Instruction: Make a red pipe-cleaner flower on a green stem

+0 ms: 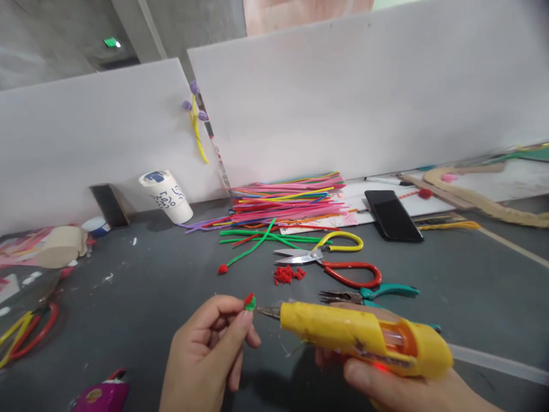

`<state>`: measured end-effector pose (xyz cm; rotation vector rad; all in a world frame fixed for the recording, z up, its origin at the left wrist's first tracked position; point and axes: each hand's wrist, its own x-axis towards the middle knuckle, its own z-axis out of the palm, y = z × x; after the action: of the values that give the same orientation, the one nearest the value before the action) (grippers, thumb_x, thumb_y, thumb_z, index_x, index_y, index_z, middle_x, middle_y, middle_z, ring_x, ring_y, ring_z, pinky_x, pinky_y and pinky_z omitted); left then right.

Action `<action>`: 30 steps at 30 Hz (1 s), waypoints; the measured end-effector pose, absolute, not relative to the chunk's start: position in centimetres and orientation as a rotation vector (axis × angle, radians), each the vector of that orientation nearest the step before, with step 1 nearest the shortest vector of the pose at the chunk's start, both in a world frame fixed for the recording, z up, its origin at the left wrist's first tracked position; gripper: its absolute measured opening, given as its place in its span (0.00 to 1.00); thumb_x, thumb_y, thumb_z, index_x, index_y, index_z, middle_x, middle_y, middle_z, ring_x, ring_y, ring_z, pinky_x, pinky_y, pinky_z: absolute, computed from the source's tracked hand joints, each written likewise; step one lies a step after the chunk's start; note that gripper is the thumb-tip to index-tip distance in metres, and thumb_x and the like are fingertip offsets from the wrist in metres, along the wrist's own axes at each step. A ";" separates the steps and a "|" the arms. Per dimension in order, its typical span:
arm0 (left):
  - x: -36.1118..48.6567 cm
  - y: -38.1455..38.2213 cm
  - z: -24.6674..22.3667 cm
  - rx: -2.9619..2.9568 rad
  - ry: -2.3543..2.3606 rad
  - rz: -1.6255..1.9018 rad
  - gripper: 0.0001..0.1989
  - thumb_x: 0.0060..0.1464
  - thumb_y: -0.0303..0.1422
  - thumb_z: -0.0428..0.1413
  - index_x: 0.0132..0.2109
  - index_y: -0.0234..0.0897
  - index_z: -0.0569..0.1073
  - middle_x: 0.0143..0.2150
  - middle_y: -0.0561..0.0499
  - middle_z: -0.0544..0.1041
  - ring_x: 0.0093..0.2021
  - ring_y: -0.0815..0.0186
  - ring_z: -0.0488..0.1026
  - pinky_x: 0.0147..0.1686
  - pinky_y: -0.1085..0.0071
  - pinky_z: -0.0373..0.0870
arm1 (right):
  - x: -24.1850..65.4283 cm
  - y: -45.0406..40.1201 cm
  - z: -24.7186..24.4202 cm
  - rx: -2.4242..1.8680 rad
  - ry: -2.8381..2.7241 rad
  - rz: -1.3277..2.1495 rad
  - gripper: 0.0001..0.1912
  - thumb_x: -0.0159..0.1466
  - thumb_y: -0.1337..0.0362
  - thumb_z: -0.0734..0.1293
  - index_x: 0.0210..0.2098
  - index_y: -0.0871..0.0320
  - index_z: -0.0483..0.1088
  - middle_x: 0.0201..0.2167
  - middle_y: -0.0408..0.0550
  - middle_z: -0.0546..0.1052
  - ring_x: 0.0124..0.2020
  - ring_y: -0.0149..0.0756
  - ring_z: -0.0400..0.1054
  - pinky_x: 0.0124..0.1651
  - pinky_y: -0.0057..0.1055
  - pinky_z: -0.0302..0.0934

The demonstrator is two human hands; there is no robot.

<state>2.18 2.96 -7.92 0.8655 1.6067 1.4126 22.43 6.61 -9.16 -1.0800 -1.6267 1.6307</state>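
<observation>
Between thumb and forefinger, my left hand point(210, 349) pinches a small red and green pipe-cleaner piece point(250, 302). My right hand point(398, 377) is wrapped round a yellow hot glue gun point(343, 332), its metal nozzle pointing left, close beside that piece. Thin glue strings hang below the nozzle. Beyond the hands lies a heap of short red pipe-cleaner bits point(289, 274). Scissors point(317, 256) with one yellow and one red handle lie with blades parted, and teal-handled pliers point(369, 294) are partly hidden behind the glue gun. A green pipe-cleaner stem with a red tip point(222, 269) rests farther left.
Colourful pipe cleaners point(287, 200) are stacked at the back, beside a black phone point(393, 216). A white paper cup point(166, 196) stands back left. Another pair of scissors point(32, 332) and a purple tool point(103, 395) lie at left. White panels point(364, 97) bound the table.
</observation>
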 end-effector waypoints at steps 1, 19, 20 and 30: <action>2.2 3.0 -8.0 0.868 1.611 1.399 0.11 0.45 0.38 0.63 0.29 0.35 0.74 0.18 0.55 0.76 0.10 0.82 0.57 0.13 0.86 0.49 | 22.5 6.6 -9.2 -1.093 -1.681 1.590 0.14 0.54 0.49 0.70 0.28 0.54 0.72 0.28 0.47 0.76 0.30 0.39 0.70 0.31 0.29 0.65; 2.9 2.8 -7.8 0.846 1.593 1.366 0.11 0.46 0.38 0.63 0.28 0.35 0.73 0.17 0.54 0.76 0.09 0.82 0.57 0.13 0.85 0.49 | 21.7 5.6 -8.4 -1.357 -1.416 1.578 0.12 0.50 0.55 0.71 0.30 0.53 0.70 0.22 0.39 0.68 0.24 0.31 0.61 0.28 0.26 0.59; 2.9 2.8 -7.8 0.846 1.588 1.367 0.11 0.46 0.38 0.63 0.28 0.35 0.73 0.18 0.54 0.76 0.09 0.82 0.57 0.13 0.85 0.49 | 21.6 5.6 -8.3 -1.349 -1.422 1.593 0.12 0.50 0.55 0.71 0.29 0.53 0.69 0.22 0.38 0.67 0.23 0.30 0.59 0.27 0.26 0.58; 3.0 2.7 -7.7 0.847 1.601 1.354 0.12 0.46 0.39 0.63 0.28 0.34 0.73 0.17 0.54 0.76 0.10 0.82 0.57 0.13 0.85 0.49 | 22.3 6.5 -9.3 -1.183 -1.552 1.734 0.14 0.54 0.51 0.71 0.30 0.54 0.68 0.22 0.38 0.66 0.21 0.28 0.55 0.24 0.25 0.57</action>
<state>2.95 2.74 -7.73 0.8471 1.6009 1.3542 22.28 6.48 -9.25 -1.1835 -1.5518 1.7340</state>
